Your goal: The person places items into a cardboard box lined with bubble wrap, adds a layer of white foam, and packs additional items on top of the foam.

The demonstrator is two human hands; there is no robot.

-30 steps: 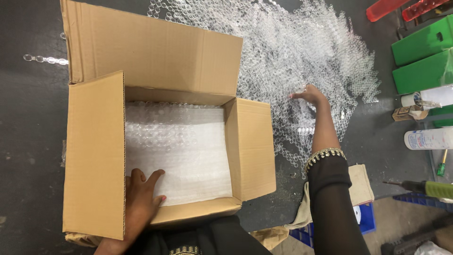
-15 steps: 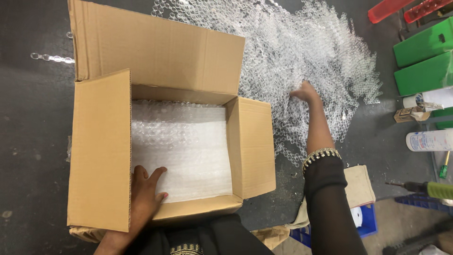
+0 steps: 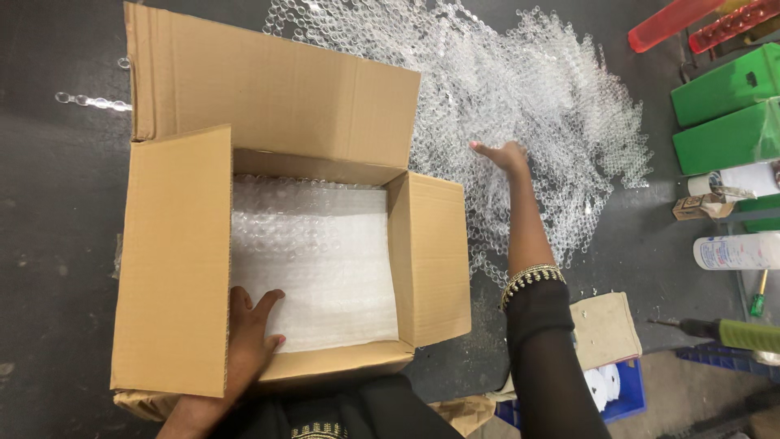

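My left hand (image 3: 250, 335) lies flat, fingers spread and loose, on the white bubble-wrap lining (image 3: 313, 264) at the near edge of the open box (image 3: 175, 260), gripping nothing. My right hand (image 3: 502, 154) reaches out over the clear bubble wrap (image 3: 536, 89) heaped on the dark floor (image 3: 57, 179) beside the box; fingers extended, touching it, not clenched. Green boxes (image 3: 727, 114) stand well to the right.
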